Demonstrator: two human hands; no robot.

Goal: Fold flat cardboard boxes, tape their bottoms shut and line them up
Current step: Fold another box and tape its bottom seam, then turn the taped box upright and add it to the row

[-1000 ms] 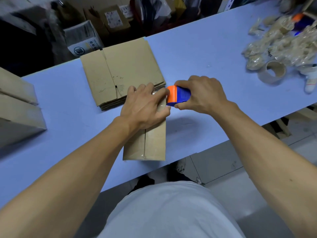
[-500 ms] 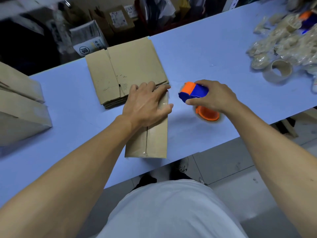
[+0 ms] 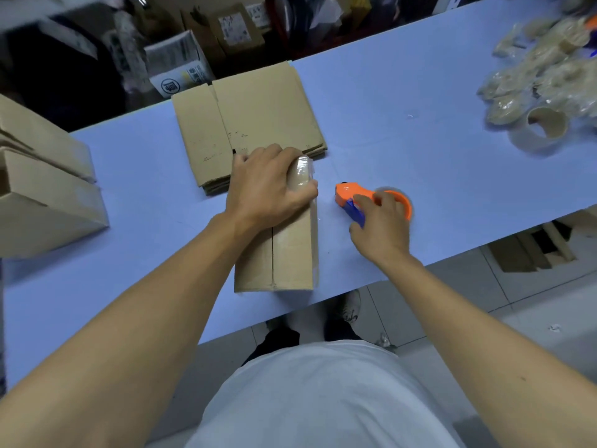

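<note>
Cardboard under left hand: the box (image 3: 284, 253) is pressed down by the left hand (image 3: 265, 185), palm on its far end, fingers curled over the far edge and thumb laid along the right side.
Tape on box: a clear strip (image 3: 302, 171) is seen wrapped over the far end, just beyond the fingertips; the centre seam is seen running toward the near edge.
Box place: it is stood on the table (image 3: 403, 130) near the front edge, its far end touching or just short of the flat stack; which of the two cannot be told.
Right hand: the right hand (image 3: 381, 227) is laid on the dispenser (image 3: 368, 202), fingers bent over its blue handle; whether it is truly gripped cannot be told.
Dispenser: orange with a blue handle, it is set flat on the table just right of the box, apart from it.
Flat stack: the unfolded boxes (image 3: 252, 124) are piled at the far edge of the table, beyond the left hand.
Folded boxes: two made-up boxes (image 3: 45, 189) are seen at the left edge, side by side.
Far right: a spent tape core (image 3: 546, 127) and a heap of crumpled clear wrap (image 3: 542, 66) are seen, well apart from the hands.
Beyond table: printed cartons (image 3: 181, 66) are seen in the dark.
</note>
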